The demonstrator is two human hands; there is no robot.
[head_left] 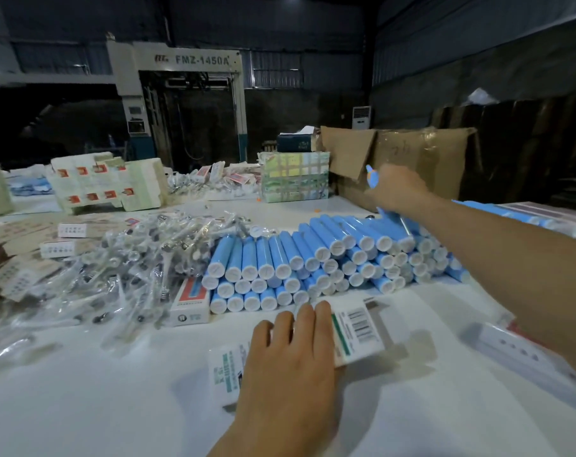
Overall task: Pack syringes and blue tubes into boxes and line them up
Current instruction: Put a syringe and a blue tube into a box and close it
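A stack of blue tubes (313,262) with white caps lies across the middle of the white table (115,390). To its left spreads a heap of bagged syringes (141,258). My right hand (399,188) reaches over the far end of the stack and grips one blue tube (371,178), lifted above the pile. My left hand (290,351) rests flat on a white box (356,331) with a barcode and green stripe, lying on the table in front of the tubes.
A packed red-and-white box (191,301) lies beside the syringes. Flat unfolded cartons (22,255) pile at the left. Stacked carton bundles (105,183), a wrapped block (295,176) and a big cardboard box (402,159) stand at the back. More boxes (524,354) lie at the right.
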